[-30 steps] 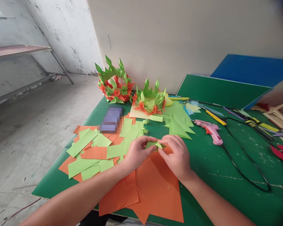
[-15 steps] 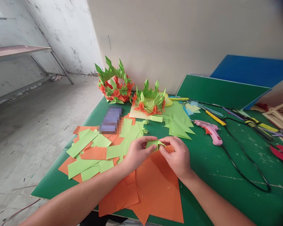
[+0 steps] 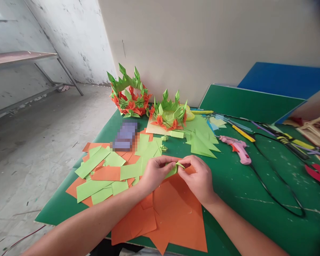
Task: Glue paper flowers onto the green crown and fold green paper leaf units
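Observation:
A small folded piece of green paper [image 3: 171,171] is pinched between both hands above large orange sheets [image 3: 181,213]. My left hand [image 3: 156,171] grips its left side with thumb and fingers. On the right, my right hand [image 3: 197,176] pinches its other end, where a thin pointed flap sticks out. The fingertips of the two hands nearly meet. Just beyond them lie two small folded green pieces [image 3: 163,148]. Cut green and orange strips [image 3: 93,163] are heaped left of my left hand.
Two green and orange paper crowns [image 3: 130,103] [image 3: 169,113] stand at the back. A blurred purple object [image 3: 126,134] lies at the left. Right of centre are green sheets [image 3: 202,140], a pink glue gun [image 3: 238,148] with a black cord, a yellow cutter [image 3: 242,133] and pliers [image 3: 290,144].
My hands have drawn slightly closer together, my right hand moving a little left. The green piece between them is more covered and its flap has changed angle.

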A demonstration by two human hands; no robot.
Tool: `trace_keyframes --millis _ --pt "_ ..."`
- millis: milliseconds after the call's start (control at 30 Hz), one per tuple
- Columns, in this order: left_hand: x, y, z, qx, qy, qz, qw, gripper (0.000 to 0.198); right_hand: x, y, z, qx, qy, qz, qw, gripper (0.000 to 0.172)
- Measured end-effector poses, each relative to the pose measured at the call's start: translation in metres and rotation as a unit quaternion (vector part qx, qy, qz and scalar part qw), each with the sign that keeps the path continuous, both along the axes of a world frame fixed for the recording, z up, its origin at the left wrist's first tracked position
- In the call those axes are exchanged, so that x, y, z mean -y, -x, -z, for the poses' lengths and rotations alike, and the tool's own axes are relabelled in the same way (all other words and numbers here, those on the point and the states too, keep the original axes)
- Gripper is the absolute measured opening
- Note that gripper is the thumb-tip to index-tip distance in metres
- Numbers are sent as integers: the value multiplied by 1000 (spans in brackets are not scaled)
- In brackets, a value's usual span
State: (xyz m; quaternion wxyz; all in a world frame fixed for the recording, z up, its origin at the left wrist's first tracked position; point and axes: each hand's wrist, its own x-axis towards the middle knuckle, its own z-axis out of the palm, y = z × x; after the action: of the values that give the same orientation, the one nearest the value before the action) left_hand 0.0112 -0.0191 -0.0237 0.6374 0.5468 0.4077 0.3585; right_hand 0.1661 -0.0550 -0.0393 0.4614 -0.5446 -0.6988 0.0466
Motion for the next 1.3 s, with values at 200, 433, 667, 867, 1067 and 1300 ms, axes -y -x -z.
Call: trace_keyframes --millis 200,433,667,867,1067,1300 --pt "0 0 2 -17 -20 4 1000 27 -3 -3 -1 65 -1 -10 998 10" --pt "-2 1 4 -44 37 -38 998 30 -4 -7 -2 112 -39 -45 992 12" --pt "-3 3 2 -48 57 -51 996 37 -4 -8 -4 144 -91 -61 983 18" --pt "-3 5 3 -51 71 -48 995 41 -5 -11 -3 175 -86 -95 976 23" --pt "-5 6 4 -57 82 -51 994 39 -6 -15 -2 180 -91 -115 973 32" --pt "-6 8 0 -36 97 -42 994 41 -6 -16 1 214 -89 -126 965 35"
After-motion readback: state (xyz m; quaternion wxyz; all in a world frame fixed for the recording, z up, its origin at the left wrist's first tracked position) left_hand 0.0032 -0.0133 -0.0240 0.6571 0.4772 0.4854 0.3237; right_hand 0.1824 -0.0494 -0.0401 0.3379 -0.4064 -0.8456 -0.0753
